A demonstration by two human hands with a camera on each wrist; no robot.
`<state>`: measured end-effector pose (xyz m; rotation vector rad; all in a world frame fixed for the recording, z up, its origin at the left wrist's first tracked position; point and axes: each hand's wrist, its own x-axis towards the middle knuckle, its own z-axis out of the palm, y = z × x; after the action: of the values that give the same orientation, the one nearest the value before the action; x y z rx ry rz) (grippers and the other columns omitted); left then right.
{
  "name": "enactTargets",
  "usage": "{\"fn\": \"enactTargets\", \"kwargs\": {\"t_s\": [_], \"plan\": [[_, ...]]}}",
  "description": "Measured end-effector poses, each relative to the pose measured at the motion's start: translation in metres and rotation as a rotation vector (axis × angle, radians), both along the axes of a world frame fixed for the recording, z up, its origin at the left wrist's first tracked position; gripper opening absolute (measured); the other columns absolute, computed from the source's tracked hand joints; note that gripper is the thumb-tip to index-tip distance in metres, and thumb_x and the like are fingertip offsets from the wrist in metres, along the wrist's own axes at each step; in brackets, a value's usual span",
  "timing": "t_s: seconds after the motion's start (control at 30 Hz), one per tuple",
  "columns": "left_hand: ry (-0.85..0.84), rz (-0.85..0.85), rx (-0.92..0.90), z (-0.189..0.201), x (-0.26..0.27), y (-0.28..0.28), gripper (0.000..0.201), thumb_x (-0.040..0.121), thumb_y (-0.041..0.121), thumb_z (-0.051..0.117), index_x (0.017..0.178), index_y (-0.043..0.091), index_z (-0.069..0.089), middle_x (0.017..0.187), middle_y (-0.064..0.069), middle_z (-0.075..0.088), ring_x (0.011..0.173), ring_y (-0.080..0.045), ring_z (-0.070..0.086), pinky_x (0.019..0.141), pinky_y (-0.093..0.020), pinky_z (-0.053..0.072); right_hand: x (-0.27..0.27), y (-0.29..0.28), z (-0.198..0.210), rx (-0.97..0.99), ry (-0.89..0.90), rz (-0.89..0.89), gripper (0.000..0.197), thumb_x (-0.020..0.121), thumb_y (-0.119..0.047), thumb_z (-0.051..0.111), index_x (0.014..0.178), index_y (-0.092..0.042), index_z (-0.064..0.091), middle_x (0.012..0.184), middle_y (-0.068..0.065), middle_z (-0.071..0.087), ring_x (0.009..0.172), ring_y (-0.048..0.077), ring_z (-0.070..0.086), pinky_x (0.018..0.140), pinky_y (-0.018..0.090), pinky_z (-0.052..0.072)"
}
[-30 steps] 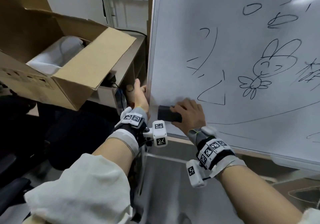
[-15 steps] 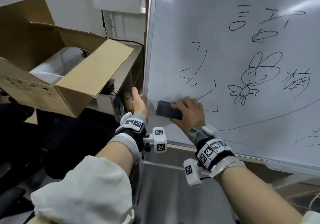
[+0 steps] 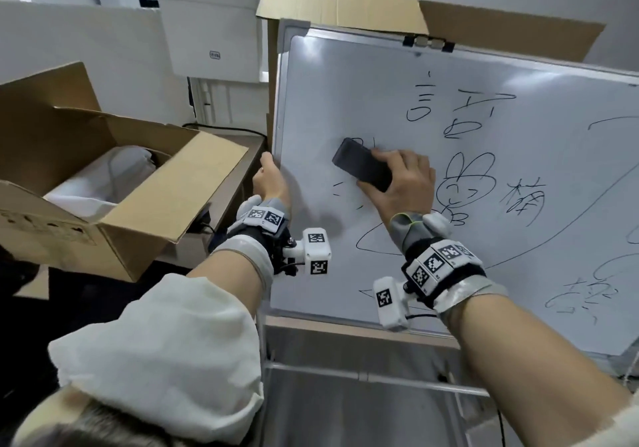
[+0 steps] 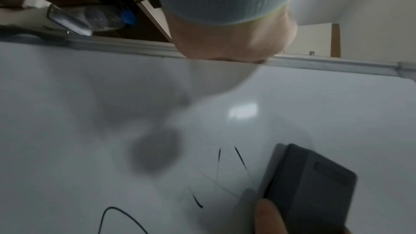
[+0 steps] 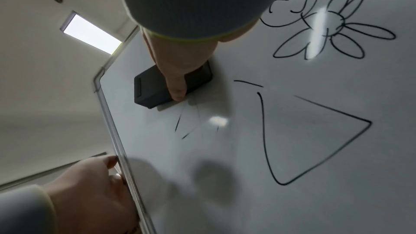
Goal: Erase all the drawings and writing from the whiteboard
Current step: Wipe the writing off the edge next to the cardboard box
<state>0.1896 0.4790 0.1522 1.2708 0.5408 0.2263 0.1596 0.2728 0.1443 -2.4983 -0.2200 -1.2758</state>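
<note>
A whiteboard stands upright, covered in black writing, a rabbit drawing, a flower and a triangle. My right hand grips a dark grey eraser and presses it flat on the board's upper left part. Short stroke remnants lie just below the eraser. My left hand holds the board's left frame edge, thumb in front, fingers hidden behind. In the left wrist view the eraser shows at the lower right.
An open cardboard box with white packing sits on a low shelf to the left of the board. Flattened cardboard stands behind the board's top. A metal stand rail runs under the board. More writing fills the lower right.
My right hand has slid the eraser up from near the board's lower left, wiping away most of the strokes there. My left hand keeps hold of the frame edge. The head view has tilted upward.
</note>
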Motion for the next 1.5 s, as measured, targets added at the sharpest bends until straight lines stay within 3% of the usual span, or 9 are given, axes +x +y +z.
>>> {"fn": "enactTargets", "kwargs": {"t_s": [0.13, 0.3, 0.43, 0.63, 0.77, 1.0, 1.1, 1.23, 1.5], "plan": [[0.002, 0.034, 0.024, -0.010, 0.001, -0.003, 0.043, 0.099, 0.045, 0.041, 0.073, 0.015, 0.059, 0.071, 0.004, 0.053, 0.079, -0.022, 0.048, 0.080, -0.031, 0.038, 0.000, 0.010, -0.019, 0.003, -0.004, 0.006, 0.049, 0.058, -0.042, 0.082, 0.099, -0.021, 0.064, 0.098, 0.002, 0.060, 0.091, 0.031, 0.051, 0.077, 0.037, 0.036], [-0.027, 0.039, 0.032, -0.010, 0.003, -0.005, 0.041, 0.099, 0.048, 0.041, 0.094, 0.013, 0.062, 0.081, 0.001, 0.056, 0.082, -0.020, 0.050, 0.083, -0.031, 0.036, -0.010, 0.022, -0.058, -0.229, 0.158, 0.131, 0.057, 0.049, -0.037, 0.088, 0.100, -0.023, 0.066, 0.101, 0.001, 0.061, 0.087, 0.029, 0.053, 0.073, 0.035, 0.035], [-0.034, 0.033, 0.019, -0.010, 0.003, -0.005, 0.041, 0.099, 0.045, 0.043, 0.083, 0.011, 0.060, 0.072, 0.003, 0.052, 0.066, -0.013, 0.043, 0.079, -0.030, 0.036, -0.005, 0.007, -0.030, -0.105, 0.103, 0.052, 0.052, 0.057, -0.043, 0.082, 0.102, -0.023, 0.065, 0.103, 0.001, 0.062, 0.092, 0.030, 0.052, 0.075, 0.038, 0.037], [-0.042, 0.012, 0.001, -0.012, 0.002, -0.005, 0.054, 0.099, 0.050, 0.043, 0.121, 0.007, 0.066, 0.112, -0.005, 0.064, 0.104, -0.024, 0.054, 0.092, -0.032, 0.040, -0.010, 0.010, -0.053, -0.048, 0.161, 0.082, 0.052, 0.054, -0.038, 0.084, 0.100, -0.023, 0.065, 0.101, 0.003, 0.059, 0.091, 0.030, 0.050, 0.075, 0.036, 0.037], [-0.059, 0.008, 0.007, -0.012, 0.002, -0.004, 0.054, 0.101, 0.050, 0.041, 0.129, 0.009, 0.060, 0.112, -0.003, 0.056, 0.105, -0.022, 0.047, 0.092, -0.029, 0.033, -0.019, 0.020, -0.089, -0.245, 0.250, 0.140, 0.055, 0.049, -0.034, 0.089, 0.099, -0.025, 0.067, 0.100, 0.001, 0.062, 0.088, 0.031, 0.055, 0.072, 0.037, 0.040], [-0.015, 0.112, -0.046, -0.012, -0.002, -0.006, 0.045, 0.097, 0.049, 0.045, 0.081, 0.010, 0.061, 0.075, 0.000, 0.055, 0.085, -0.025, 0.052, 0.082, -0.032, 0.039, -0.008, 0.014, 0.003, -0.086, -0.045, 0.064, 0.046, 0.064, -0.037, 0.072, 0.109, -0.027, 0.068, 0.105, -0.005, 0.065, 0.095, 0.028, 0.054, 0.076, 0.040, 0.042], [0.005, 0.133, -0.080, 0.004, -0.008, -0.004, 0.042, 0.097, 0.045, 0.046, 0.079, 0.009, 0.058, 0.069, 0.000, 0.049, 0.071, -0.022, 0.047, 0.077, -0.031, 0.038, -0.005, 0.010, 0.046, 0.010, -0.186, 0.010, 0.046, 0.070, -0.042, 0.070, 0.114, -0.028, 0.067, 0.101, -0.003, 0.064, 0.093, 0.027, 0.054, 0.080, 0.037, 0.042], [-0.062, 0.096, -0.027, 0.035, -0.002, -0.004, 0.041, 0.097, 0.044, 0.045, 0.067, 0.018, 0.055, 0.069, 0.003, 0.054, 0.083, -0.026, 0.052, 0.079, -0.031, 0.038, 0.005, -0.004, 0.070, 0.079, -0.183, -0.079, 0.052, 0.072, -0.045, 0.071, 0.123, -0.034, 0.062, 0.102, -0.001, 0.061, 0.095, 0.025, 0.051, 0.083, 0.033, 0.040], [-0.126, -0.064, -0.161, 0.031, 0.007, -0.001, 0.066, 0.082, 0.060, 0.049, 0.121, 0.010, 0.068, 0.122, -0.009, 0.069, 0.119, -0.031, 0.060, 0.110, -0.044, 0.041, 0.012, 0.024, 0.012, -0.188, -0.018, 0.166, 0.047, 0.057, -0.038, 0.079, 0.102, -0.028, 0.071, 0.096, 0.001, 0.063, 0.086, 0.030, 0.055, 0.075, 0.038, 0.043]]}}
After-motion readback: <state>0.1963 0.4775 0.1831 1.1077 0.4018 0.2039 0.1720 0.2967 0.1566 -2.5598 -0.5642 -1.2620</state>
